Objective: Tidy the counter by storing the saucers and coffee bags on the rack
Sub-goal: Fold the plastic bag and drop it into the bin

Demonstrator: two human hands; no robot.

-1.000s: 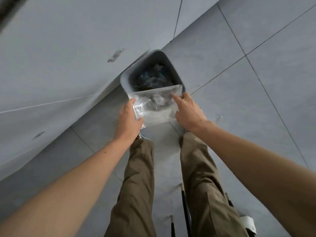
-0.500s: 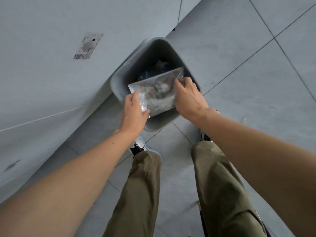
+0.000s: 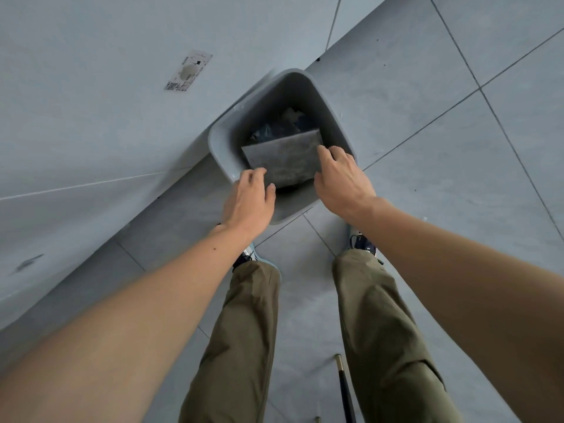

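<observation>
A grey tiled floor [image 3: 457, 148] was seen from above, and a pale wall [image 3: 91, 117] ran beside the bin [image 3: 222, 141], which stood against it. A small label [image 3: 188, 70] was stuck on the wall up and left of the bin. Trousered legs [image 3: 241, 346] were planted on the near side of the bin. A flat, translucent bag [image 3: 285, 161] was held over the bin's mouth, above dark rubbish [image 3: 283, 126] inside. The left hand [image 3: 248, 199] was closed on the bag's near-left corner; the right hand [image 3: 341, 175] was curled at its right edge, seemingly pinching it. No saucers, rack or table were visible. The step in hand was judged to be discarding rubbish; next, both hands would have to be loosened so the bag dropped inside.
</observation>
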